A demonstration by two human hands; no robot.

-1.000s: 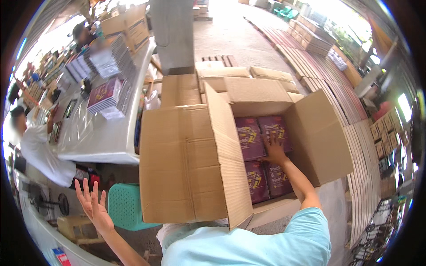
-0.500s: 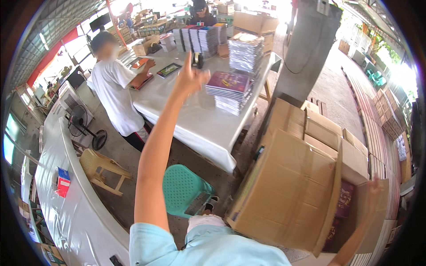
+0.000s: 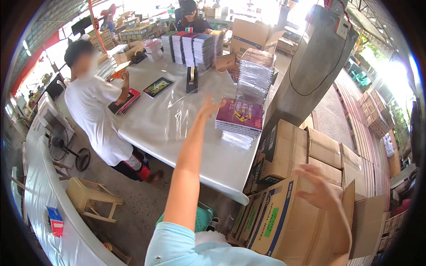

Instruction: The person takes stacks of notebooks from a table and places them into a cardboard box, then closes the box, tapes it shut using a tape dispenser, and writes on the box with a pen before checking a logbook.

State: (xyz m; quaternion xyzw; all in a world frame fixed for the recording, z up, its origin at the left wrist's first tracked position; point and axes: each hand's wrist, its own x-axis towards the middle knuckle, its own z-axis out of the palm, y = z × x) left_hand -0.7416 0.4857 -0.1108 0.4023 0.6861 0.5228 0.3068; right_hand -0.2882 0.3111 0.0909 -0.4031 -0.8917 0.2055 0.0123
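Note:
My left hand [image 3: 210, 107] reaches over the table, its fingers stretched out at the left edge of a stack of purple spiral notebooks [image 3: 240, 111]. Whether the fingertips touch the top notebook I cannot tell. Slightly blurred, my right hand [image 3: 316, 188] is raised above a cardboard box [image 3: 284, 219] with its fingers apart and nothing in them. Behind the purple stack stands a taller stack of spiral notebooks [image 3: 255, 75]. A black tape dispenser [image 3: 191, 80] is on the table, and a dark-covered notebook [image 3: 158, 87] lies to its left.
A person in a white shirt [image 3: 95, 104] handles notebooks at the table's left side. Another person [image 3: 191, 20] is behind notebook stacks [image 3: 193, 48]. A concrete pillar [image 3: 313, 57] rises beside piled boxes [image 3: 324, 146]. Plastic stools [image 3: 91, 195] and a fan [image 3: 64, 144] stand on the floor.
My left hand has come down toward the purple stack. My right hand has moved from the box's right side to above it. The view has shifted, and the white-shirted person's arm has moved.

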